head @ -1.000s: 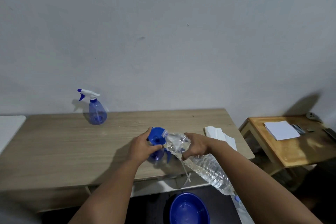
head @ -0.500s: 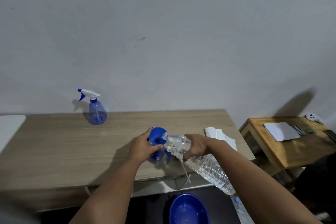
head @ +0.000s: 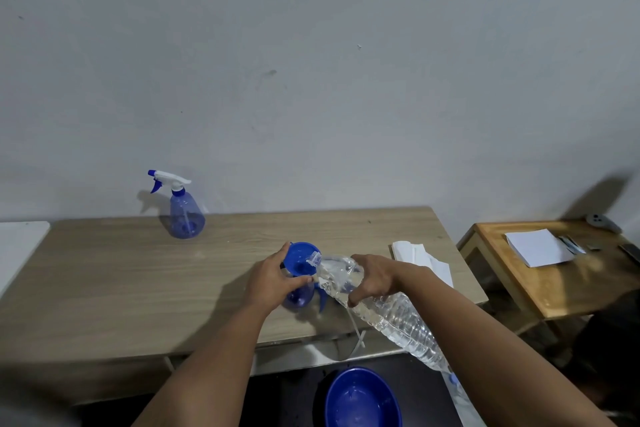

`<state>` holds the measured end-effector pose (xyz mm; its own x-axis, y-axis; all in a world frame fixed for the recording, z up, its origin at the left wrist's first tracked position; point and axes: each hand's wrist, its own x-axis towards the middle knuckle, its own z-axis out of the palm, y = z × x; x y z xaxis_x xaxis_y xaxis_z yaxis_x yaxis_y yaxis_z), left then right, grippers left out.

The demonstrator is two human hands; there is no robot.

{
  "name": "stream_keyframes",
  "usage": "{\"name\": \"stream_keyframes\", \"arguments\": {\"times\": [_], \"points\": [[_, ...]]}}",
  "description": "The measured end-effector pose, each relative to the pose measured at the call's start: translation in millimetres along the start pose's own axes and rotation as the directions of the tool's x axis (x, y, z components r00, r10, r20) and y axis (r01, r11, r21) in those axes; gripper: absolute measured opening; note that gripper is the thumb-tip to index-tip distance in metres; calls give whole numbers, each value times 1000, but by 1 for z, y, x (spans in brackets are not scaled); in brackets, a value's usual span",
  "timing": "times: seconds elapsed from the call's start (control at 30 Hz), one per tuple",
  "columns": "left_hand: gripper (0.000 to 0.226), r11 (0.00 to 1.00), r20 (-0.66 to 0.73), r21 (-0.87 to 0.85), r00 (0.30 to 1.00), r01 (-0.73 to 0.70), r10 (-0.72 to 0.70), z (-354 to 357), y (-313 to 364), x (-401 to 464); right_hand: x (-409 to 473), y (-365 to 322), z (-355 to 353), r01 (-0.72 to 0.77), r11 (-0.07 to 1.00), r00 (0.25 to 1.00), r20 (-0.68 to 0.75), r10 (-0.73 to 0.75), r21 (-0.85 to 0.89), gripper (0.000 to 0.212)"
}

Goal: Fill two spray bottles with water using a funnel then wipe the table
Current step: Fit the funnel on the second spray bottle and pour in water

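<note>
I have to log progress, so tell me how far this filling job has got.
Done, apparently: one spray bottle stands capped by the wall; its water level is unclear. In hand: the left hand steadies the funnel on the second bottle, while the right hand tips the water bottle into it. Left: capping it, then wiping the table; the tissue lies untouched.

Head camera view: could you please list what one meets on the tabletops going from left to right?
Capped spray bottle → left hand → blue funnel → tilted water bottle → folded white cloth → white paper on the side table.
</note>
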<state>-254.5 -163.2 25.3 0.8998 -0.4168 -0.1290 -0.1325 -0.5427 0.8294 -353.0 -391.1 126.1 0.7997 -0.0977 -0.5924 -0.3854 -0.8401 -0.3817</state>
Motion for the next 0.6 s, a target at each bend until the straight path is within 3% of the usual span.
{"name": "stream_keyframes", "arguments": {"times": [0.27,0.4,0.6], "points": [[124,1000,3,7,1000,5,-5,0,1,0,2,5,2,-11,999,999,36,10,33,78],[127,1000,10,16,1000,6,-7,0,2,0,0,4,2,-18,1000,1000,10,18,18,94],[129,1000,9,17,1000,12,-12,-1,4,-1,1,5,3,-5,1000,1000,2,5,-2,93]]}}
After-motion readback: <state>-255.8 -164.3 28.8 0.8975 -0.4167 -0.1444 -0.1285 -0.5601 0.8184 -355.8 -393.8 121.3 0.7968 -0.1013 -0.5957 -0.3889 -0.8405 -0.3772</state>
